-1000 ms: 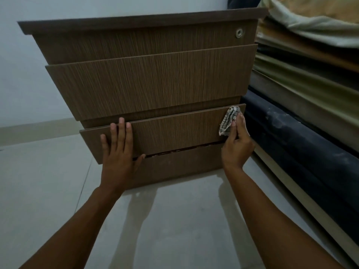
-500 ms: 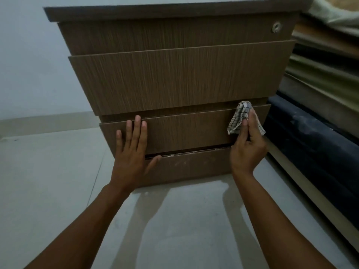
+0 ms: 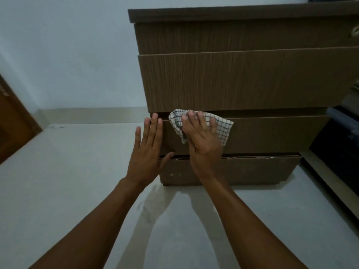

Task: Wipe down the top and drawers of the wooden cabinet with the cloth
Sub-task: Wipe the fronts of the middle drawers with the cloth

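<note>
The wooden cabinet (image 3: 242, 80) stands on the floor at centre right, with stacked drawer fronts and a dark top edge. My right hand (image 3: 202, 140) presses a white checked cloth (image 3: 221, 126) flat against the left part of the lowest drawer front (image 3: 272, 133). My left hand (image 3: 148, 150) lies flat with spread fingers on the left end of that same drawer, right beside my right hand. Below this drawer a narrow gap shows above the base panel (image 3: 252, 169).
A pale tiled floor (image 3: 68, 181) spreads to the left and in front. A brown wooden door (image 3: 11, 123) is at the far left. Dark stacked mattresses (image 3: 340, 142) press close on the cabinet's right. A round lock (image 3: 355, 32) sits at the top drawer's right.
My right hand has slid the cloth from the drawer's right end across to its left end, beside my left hand. The view has swung left, so the cabinet now sits further right.
</note>
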